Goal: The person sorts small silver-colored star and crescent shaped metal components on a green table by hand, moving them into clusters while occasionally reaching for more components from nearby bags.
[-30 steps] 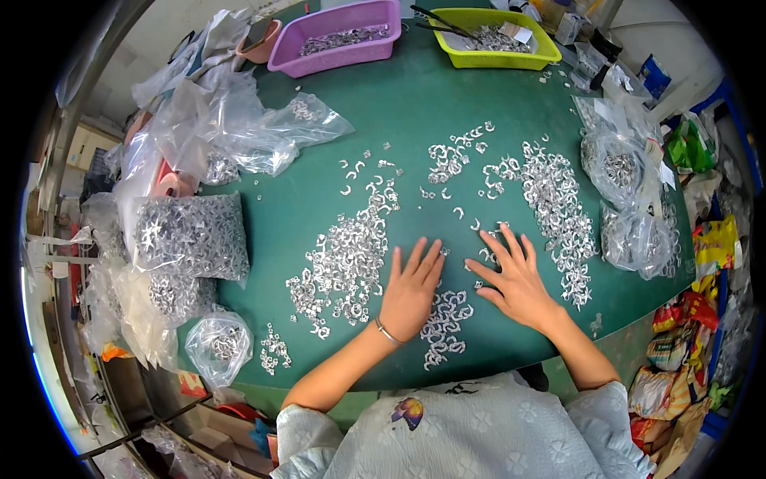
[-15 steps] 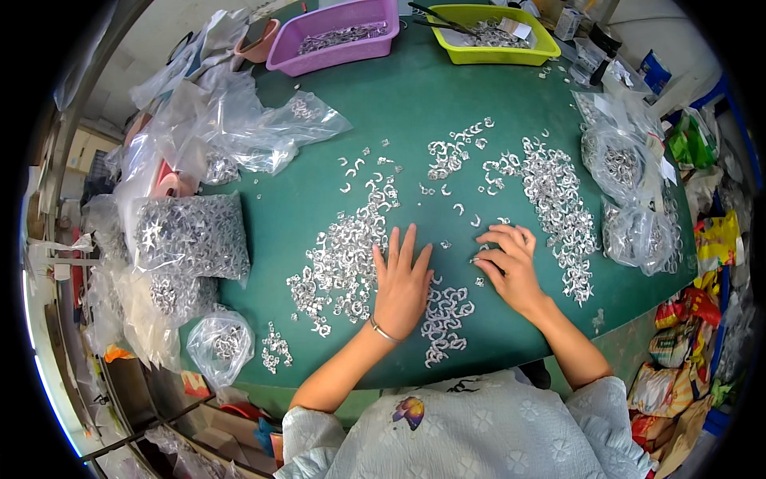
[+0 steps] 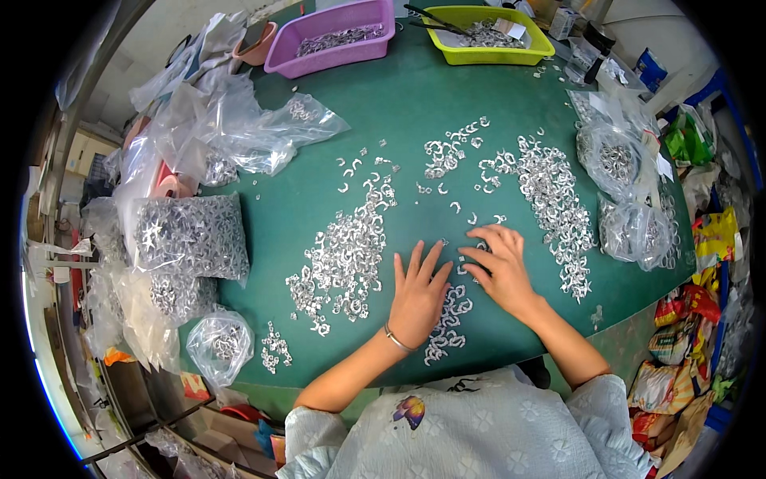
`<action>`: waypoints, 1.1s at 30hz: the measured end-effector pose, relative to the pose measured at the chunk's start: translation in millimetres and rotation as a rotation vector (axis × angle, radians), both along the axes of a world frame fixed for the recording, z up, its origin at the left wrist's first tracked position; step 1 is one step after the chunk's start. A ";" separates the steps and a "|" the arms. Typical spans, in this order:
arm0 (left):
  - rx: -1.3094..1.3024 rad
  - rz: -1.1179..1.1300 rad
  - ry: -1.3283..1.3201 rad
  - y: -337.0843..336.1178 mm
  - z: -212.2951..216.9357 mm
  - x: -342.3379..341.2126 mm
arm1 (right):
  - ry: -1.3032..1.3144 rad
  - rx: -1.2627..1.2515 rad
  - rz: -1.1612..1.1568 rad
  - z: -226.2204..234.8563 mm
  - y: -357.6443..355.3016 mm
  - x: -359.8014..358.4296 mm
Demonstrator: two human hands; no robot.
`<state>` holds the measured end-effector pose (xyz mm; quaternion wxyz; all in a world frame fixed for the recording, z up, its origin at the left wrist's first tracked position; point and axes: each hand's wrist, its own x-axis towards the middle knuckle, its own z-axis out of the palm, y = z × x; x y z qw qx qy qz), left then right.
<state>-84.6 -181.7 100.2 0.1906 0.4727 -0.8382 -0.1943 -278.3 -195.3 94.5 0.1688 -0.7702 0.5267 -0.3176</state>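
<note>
- Left hand (image 3: 416,295) is lying flat, palm down, on the green table (image 3: 399,112) close to its near edge. Fingers are straight and a bit fanned out, not gripping anything, with a thin bracelet (image 3: 396,339) on the wrist.
- Right hand (image 3: 500,267) is just beside it, also palm down, but the fingers are curled and bunched, tips pressing onto a few small silver metal clips (image 3: 465,257). Can't tell if it's actually pinching one.
- A short trail of those clips (image 3: 447,323) runs between the two hands toward the near edge.
- Big loose heap of clips (image 3: 343,255) sits just left of the left hand, stretching toward the middle of the table.
- Another long pile (image 3: 554,203) lies right of the right hand, near the right edge.
- Smaller scatter (image 3: 447,152) around the centre.
- Clear bags full of clips: a fat one (image 3: 187,235) at the left edge, a little one (image 3: 219,343) at the near left corner, a couple (image 3: 626,191) on the right edge.
- Far edge has a purple tray (image 3: 331,36) and a yellow-green tray (image 3: 487,32), both with metal bits inside.
</note>
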 end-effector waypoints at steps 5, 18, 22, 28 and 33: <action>-0.002 0.043 0.032 -0.7 6.0 8.3 | 0.012 -0.029 -0.003 -6.1 -8.3 4.5; 0.772 0.032 1.014 10.8 24.3 3.2 | -1.498 0.972 0.076 27.0 8.6 7.7; 1.026 0.106 1.200 10.5 22.1 3.9 | -1.097 0.825 0.053 33.6 13.5 9.1; 1.494 0.226 1.613 5.6 -2.8 2.1 | -0.114 0.069 0.106 49.6 17.3 19.2; 1.508 0.595 1.444 -38.0 31.8 6.8 | -0.158 0.073 -0.059 38.8 14.0 -7.1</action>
